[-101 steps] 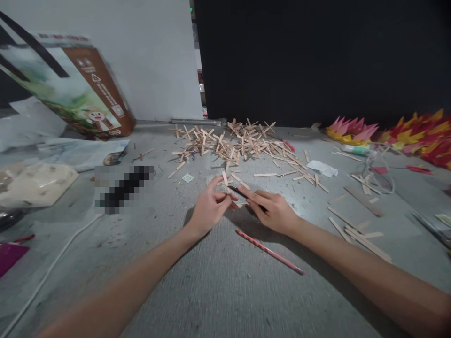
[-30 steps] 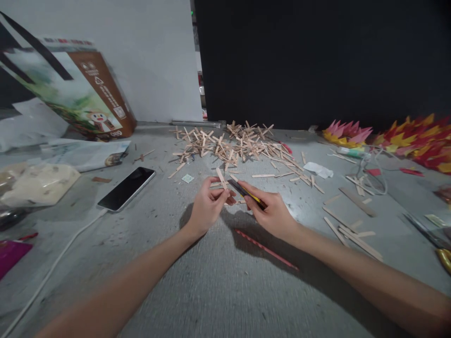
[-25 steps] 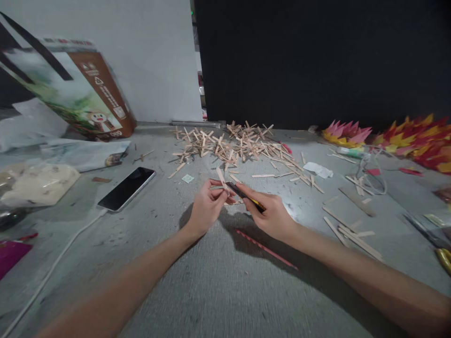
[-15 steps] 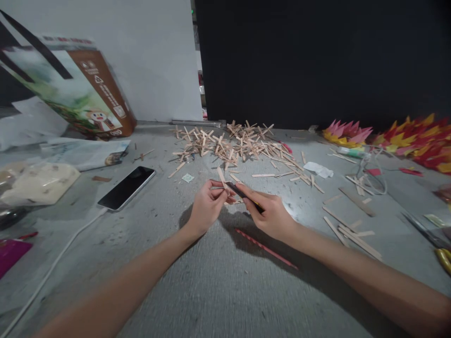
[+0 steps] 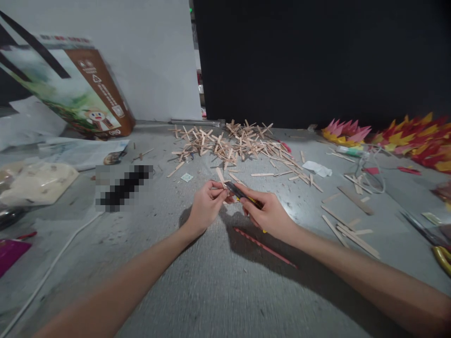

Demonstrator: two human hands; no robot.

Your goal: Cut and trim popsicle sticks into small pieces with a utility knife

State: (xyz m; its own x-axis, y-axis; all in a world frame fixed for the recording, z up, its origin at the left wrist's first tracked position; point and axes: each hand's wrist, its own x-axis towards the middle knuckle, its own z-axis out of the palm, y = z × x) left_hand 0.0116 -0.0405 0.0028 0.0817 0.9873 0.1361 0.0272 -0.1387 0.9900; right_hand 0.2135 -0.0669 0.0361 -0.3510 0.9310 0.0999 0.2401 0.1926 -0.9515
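Observation:
My left hand is closed in a pinch on a short wooden stick that points up and away from me. My right hand grips a black and yellow utility knife, its tip touching the stick beside my left fingers. Both hands hover just above the grey floor. A red pencil lies on the floor under my right wrist. Beyond my hands spreads a heap of small wooden crosses and sticks.
A brown carton leans at the back left, with papers and a plastic bag near it. A white cable runs along the left. Loose long sticks lie at right, with paper flowers and scissors further right.
My hands have stayed together in the same spot; the knife has shifted slightly against the stick. The view has barely moved.

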